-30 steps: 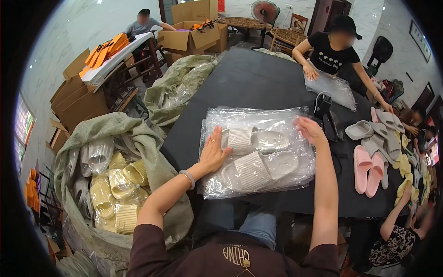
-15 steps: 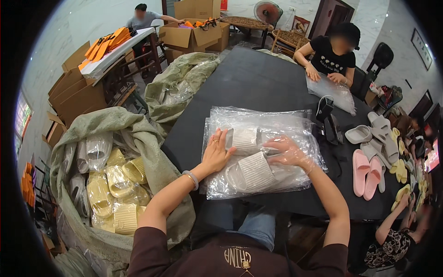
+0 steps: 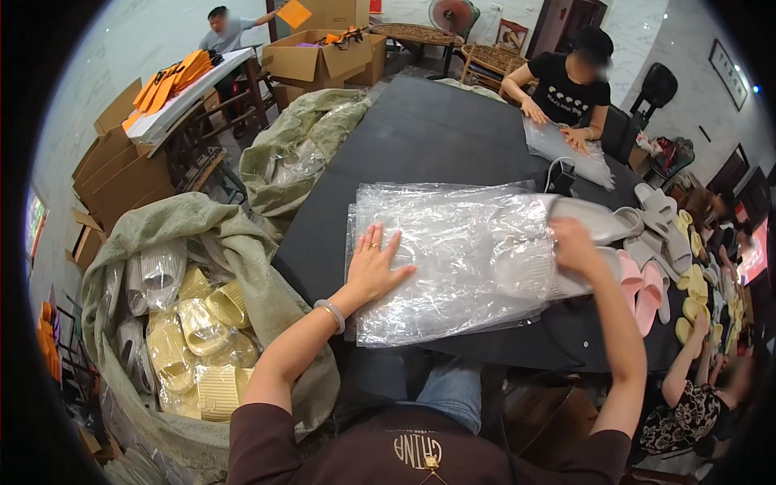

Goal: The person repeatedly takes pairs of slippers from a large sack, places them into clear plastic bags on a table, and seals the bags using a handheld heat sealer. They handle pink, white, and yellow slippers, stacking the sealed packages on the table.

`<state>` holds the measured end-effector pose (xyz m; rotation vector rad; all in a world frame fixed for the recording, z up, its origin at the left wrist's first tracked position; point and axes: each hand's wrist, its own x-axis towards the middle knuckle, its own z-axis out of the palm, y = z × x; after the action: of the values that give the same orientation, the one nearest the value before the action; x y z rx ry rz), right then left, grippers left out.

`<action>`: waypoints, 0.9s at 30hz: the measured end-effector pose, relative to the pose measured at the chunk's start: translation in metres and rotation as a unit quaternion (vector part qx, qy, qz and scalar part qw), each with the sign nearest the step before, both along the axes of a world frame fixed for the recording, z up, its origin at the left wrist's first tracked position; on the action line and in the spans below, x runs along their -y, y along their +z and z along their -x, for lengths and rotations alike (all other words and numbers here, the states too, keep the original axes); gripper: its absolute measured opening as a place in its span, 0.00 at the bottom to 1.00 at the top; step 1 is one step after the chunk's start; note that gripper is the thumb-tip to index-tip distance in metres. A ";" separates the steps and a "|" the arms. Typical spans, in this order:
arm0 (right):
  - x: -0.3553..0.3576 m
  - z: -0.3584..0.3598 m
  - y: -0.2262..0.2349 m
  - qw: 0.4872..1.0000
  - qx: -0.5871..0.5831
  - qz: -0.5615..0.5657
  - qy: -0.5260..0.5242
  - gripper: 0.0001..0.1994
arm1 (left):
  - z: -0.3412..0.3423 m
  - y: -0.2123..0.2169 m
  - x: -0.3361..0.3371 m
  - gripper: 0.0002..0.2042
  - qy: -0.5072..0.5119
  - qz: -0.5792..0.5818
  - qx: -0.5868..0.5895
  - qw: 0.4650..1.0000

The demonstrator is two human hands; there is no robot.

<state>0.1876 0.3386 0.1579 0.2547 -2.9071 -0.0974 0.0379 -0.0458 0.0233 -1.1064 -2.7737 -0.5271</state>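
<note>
A stack of clear plastic bags lies on the black table before me. My left hand rests flat on its left side, fingers spread, a ring on one finger. At the right side of the stack is a pair of light grey slippers. Their ribbed straps are under clear plastic, while their other ends stick out to the right past the bag's edge. My right hand is closed at that edge, between the two slippers; its fingertips are partly hidden.
An open woven sack of bagged yellow and grey slippers stands at my left. Pink slippers and other loose pairs lie at the right. Across the black table, a person handles clear bags. A small black device with a cable sits beyond the stack.
My right hand and the grey slippers have moved right, and the slippers now stick out of the plastic. My left hand stays on the bags. A person at the back has lifted an orange piece.
</note>
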 end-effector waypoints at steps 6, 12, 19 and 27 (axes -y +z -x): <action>-0.025 -0.057 0.112 0.939 -0.267 -0.009 -0.217 0.08 | -0.004 0.013 -0.008 0.40 -0.027 0.027 0.018 0.999; 0.112 0.007 0.103 0.932 -0.211 0.246 -0.161 0.07 | 0.002 0.022 -0.013 0.43 -0.027 0.103 0.055 0.993; 0.298 0.086 -0.063 0.867 -0.056 0.495 -0.004 0.09 | 0.003 0.009 0.000 0.38 -0.044 0.114 0.011 0.992; 0.258 0.076 -0.113 0.920 -0.142 0.353 -0.097 0.09 | 0.013 -0.001 0.005 0.33 -0.099 0.092 0.065 0.989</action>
<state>0.1114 0.0801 0.0452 -0.1608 -2.4634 0.7979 0.0247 -0.0504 0.0224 -1.4486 -2.8887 -0.3818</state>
